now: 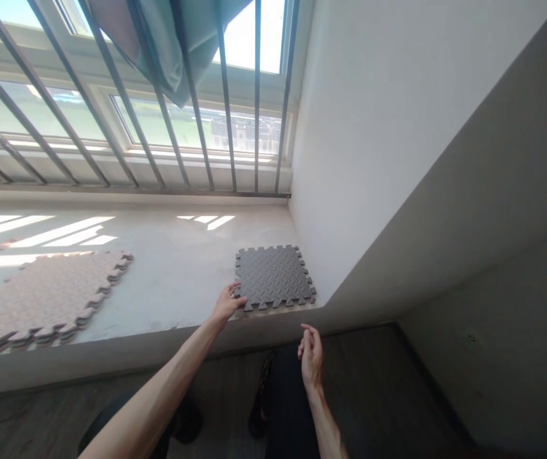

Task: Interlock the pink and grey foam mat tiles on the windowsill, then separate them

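A dark grey foam mat tile [273,275] with a raised tread pattern and jigsaw edges lies flat on the white ledge [182,280], close to the side wall. My left hand [227,302] is at the tile's near left corner, its thumb over the edge and its fingers along the left side; part of its grip is hidden. Lower down, in front of the ledge, my right hand [311,357] hangs apart from the tile. Its fingers are loosely bent, with nothing in them.
Pinkish-beige foam mat tiles [48,293] lie stacked on the ledge at left. Metal bars [166,127] stand before the window, with a greenish cloth [173,51] hanging behind them. A white wall [373,108] rises at right. My legs are below, over the dark floor [364,389].
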`<state>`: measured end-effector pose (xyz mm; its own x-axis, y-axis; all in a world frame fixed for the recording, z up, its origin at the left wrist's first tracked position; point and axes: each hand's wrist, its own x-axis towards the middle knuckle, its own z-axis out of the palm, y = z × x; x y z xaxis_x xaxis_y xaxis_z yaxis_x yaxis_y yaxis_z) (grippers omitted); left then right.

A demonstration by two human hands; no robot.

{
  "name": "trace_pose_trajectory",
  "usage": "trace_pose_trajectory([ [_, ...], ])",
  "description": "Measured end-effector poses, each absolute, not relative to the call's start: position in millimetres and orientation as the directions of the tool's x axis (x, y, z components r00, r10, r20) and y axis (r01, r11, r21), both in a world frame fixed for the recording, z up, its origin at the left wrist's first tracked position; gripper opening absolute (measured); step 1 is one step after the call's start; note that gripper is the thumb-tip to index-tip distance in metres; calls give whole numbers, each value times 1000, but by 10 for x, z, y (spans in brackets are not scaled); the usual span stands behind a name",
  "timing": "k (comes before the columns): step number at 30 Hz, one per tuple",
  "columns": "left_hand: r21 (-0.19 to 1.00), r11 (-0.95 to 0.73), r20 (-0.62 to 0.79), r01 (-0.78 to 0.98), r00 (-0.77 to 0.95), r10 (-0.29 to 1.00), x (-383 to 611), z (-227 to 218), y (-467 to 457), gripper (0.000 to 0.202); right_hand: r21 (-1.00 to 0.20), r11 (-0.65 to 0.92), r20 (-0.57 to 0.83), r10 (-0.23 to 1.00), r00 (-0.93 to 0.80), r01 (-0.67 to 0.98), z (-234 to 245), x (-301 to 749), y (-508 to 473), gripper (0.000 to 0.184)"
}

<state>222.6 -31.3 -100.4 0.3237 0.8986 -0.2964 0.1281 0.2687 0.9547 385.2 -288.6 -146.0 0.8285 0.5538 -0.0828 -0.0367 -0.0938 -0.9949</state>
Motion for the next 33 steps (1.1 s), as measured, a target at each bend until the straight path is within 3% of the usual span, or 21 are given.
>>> trace_pose_trajectory([
  [3,964,220,-256,147,319,912,2286,-1087,-342,65,-976,-186,-16,577,817,113,-1559,3714,-3094,57],
  [8,952,269,-302,144,332,894,2265,-1153,-371,68,-950,-239,10,618,786,199,-1472,3744,-3097,54],
  [18,969,165,-217,184,314,924,2308,-1113,-406,56,-939,-256,15,633,774,228,-1412,3712,-3042,56],
  [29,964,103,-178,244,311,933,2321,-1313,-398,60,-931,-270,30,617,787,246,-1356,3696,-3045,58],
  [33,916,-82,-66,393,349,935,2305,-1285,-451,63,-926,-276,29,625,780,257,-1357,3702,-3029,61],
])
